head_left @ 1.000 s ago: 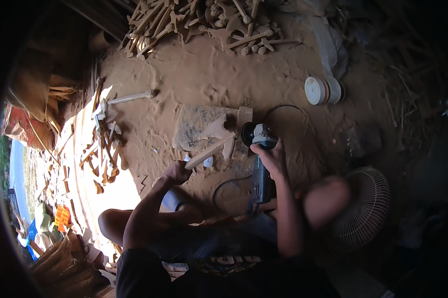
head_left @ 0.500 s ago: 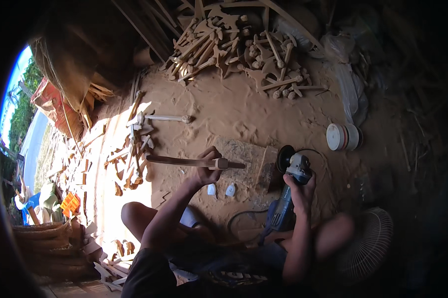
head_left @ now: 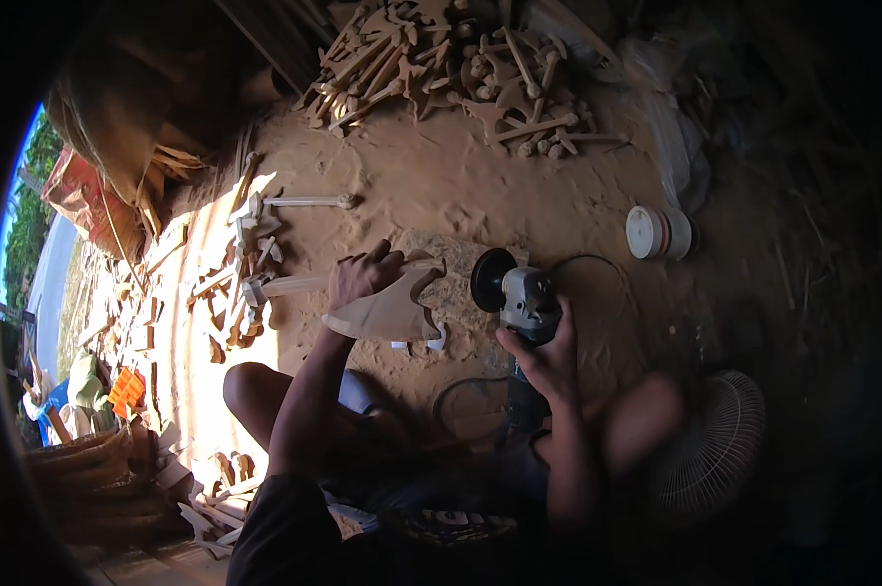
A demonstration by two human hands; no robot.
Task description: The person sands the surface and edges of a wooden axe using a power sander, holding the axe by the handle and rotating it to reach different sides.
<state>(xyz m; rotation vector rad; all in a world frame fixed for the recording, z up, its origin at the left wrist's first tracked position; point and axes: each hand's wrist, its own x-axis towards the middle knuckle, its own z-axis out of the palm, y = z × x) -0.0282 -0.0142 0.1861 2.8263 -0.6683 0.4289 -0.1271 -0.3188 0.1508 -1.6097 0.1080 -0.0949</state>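
The wood (head_left: 387, 314) is in the left hand (head_left: 365, 276), which is wrapped around it. It is just left of the grinder (head_left: 531, 298), not touching it. The right hand (head_left: 550, 359) holds the grinder. A block (head_left: 461, 273) sits behind the wood. Farther off lies a pile (head_left: 402, 61) of wood.

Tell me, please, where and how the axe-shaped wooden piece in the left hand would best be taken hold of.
I would take the axe-shaped wooden piece by its straight handle, coming from the left: that slim part juts out past the left hand, while the broad, curved head lies nearer the grinder.
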